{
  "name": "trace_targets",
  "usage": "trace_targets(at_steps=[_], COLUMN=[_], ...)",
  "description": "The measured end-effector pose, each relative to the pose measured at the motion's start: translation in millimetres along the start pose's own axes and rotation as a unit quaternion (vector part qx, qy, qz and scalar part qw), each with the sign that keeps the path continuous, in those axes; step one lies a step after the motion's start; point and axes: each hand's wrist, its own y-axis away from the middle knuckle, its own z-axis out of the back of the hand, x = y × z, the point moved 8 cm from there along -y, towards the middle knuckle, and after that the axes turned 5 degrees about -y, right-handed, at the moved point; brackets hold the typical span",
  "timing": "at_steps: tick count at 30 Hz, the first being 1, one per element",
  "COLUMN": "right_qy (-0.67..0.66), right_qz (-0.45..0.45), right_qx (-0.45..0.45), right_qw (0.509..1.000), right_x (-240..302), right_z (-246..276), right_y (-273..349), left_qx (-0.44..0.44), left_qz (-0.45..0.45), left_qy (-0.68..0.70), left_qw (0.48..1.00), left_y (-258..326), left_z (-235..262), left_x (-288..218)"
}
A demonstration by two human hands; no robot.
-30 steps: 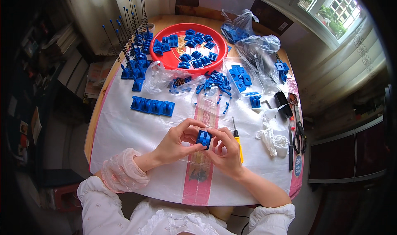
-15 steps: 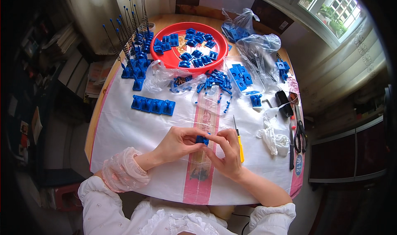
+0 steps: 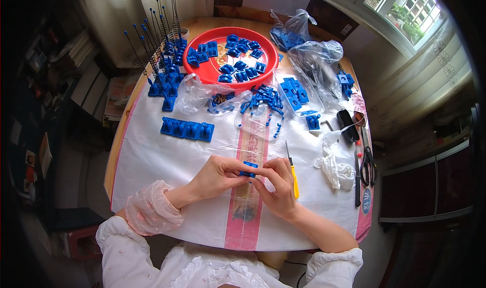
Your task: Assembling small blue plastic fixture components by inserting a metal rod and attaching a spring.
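Note:
Between the fingertips of both hands, above the table's middle stripe, is a small blue plastic part (image 3: 248,169). My left hand (image 3: 215,176) pinches it from the left, and my right hand (image 3: 277,187) grips it from the right. The fingers cover much of the part. Just right of my right hand lies a screwdriver (image 3: 295,181) with a yellow handle. Farther off to the left, a row of joined blue plastic brackets (image 3: 187,129) rests on the white sheet.
Beyond the hands stands a red round tray (image 3: 200,75) of blue parts. A clear plastic box (image 3: 315,103) holds flat blue pieces. Blue bases with black springs (image 3: 164,78) crowd the far left. Scissors (image 3: 369,161) and a white cloth (image 3: 336,174) lie right.
The blue part has turned between my fingers, and more of its upper side shows. Both hands stay in nearly the same place.

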Motion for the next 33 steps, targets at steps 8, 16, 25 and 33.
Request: trace_targets(at_steps=[8,16,25,33], right_qy=[0.003,0.01,0.013,0.035], right_qz=[0.003,0.007,0.011,0.031], right_qx=[0.009,0.01,0.016,0.02], right_qw=[1.0,1.0,1.0,0.999], right_x=[0.3,-0.3,1.1,3.4], right_z=[-0.8,-1.2,-0.4,-0.4], right_y=[1.2,2.6,1.4,0.8], left_qx=[0.006,0.007,0.002,-0.004], left_qz=[-0.004,0.003,0.007,0.034], left_qy=[-0.004,0.003,0.02,0.029], left_qw=[1.0,1.0,1.0,0.999], left_y=[0.3,0.1,0.3,0.4], left_z=[-0.2,-1.3,-2.8,-2.6], left_x=[-5.6,-1.3,-0.5,1.8])
